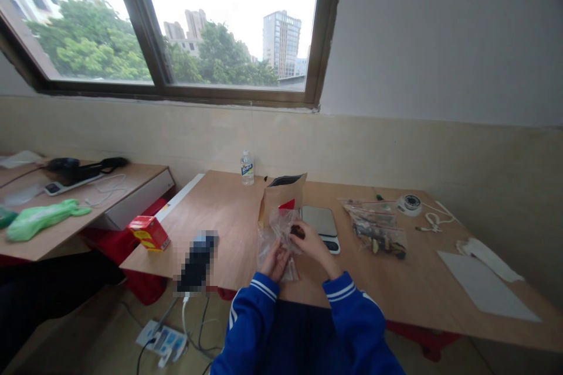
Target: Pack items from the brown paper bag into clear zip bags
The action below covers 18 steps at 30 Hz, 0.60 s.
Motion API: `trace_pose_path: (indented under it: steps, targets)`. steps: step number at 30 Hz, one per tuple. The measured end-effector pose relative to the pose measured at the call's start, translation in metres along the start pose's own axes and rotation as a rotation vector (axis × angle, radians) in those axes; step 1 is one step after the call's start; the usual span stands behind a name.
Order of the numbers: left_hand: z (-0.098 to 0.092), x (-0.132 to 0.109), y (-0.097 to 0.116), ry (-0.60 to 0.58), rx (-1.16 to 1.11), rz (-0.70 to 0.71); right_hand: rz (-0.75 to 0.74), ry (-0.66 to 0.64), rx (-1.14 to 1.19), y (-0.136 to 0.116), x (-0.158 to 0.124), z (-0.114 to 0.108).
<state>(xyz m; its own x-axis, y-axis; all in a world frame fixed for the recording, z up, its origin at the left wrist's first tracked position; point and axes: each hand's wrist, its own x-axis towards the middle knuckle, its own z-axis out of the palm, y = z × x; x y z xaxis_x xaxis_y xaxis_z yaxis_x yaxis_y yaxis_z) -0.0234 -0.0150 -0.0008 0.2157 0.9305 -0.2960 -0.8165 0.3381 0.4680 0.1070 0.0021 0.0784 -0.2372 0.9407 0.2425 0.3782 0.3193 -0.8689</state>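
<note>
Both my hands work at the near edge of a wooden table (417, 287). My left hand (275, 261) grips the lower part of a small clear plastic bag (281, 228) and holds it up. My right hand (310, 241) is closed on a small dark piece (298, 231) at the mouth of that bag. Just behind the bag stands an open brown paper pouch (281, 196). A flat digital scale (323, 224) lies right of the pouch, beside my right hand.
A pile of filled clear bags (378, 228) lies to the right, with a round white device (410, 204), a cord and paper sheets (484, 287) beyond. A water bottle (247, 167) stands at the back. A red box (149, 232) sits on the left corner; a second desk (65, 217) lies left.
</note>
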Motion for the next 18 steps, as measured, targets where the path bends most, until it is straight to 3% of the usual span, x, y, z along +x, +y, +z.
trace_pose_path:
  steps: [6, 10, 14, 16, 18]
  targets:
    - [0.002, 0.001, 0.003, -0.025, -0.021, -0.034, 0.071, 0.242, 0.231, -0.002, 0.004, -0.007]
    - [0.002, 0.001, 0.004, -0.013, -0.042, -0.042, 0.057, 0.3, 0.394, -0.028, 0.025, -0.028]
    - [0.004, -0.001, 0.006, 0.045, -0.116, -0.019, -0.113, 0.358, 0.361, -0.064, 0.066, -0.056]
    - [0.008, -0.003, 0.007, 0.071, -0.136, -0.007, -0.212, 0.377, 0.246, -0.073, 0.088, -0.063]
    - [0.013, -0.006, 0.009, 0.099, -0.151, -0.003, -0.316, 0.311, 0.081, -0.074, 0.104, -0.062]
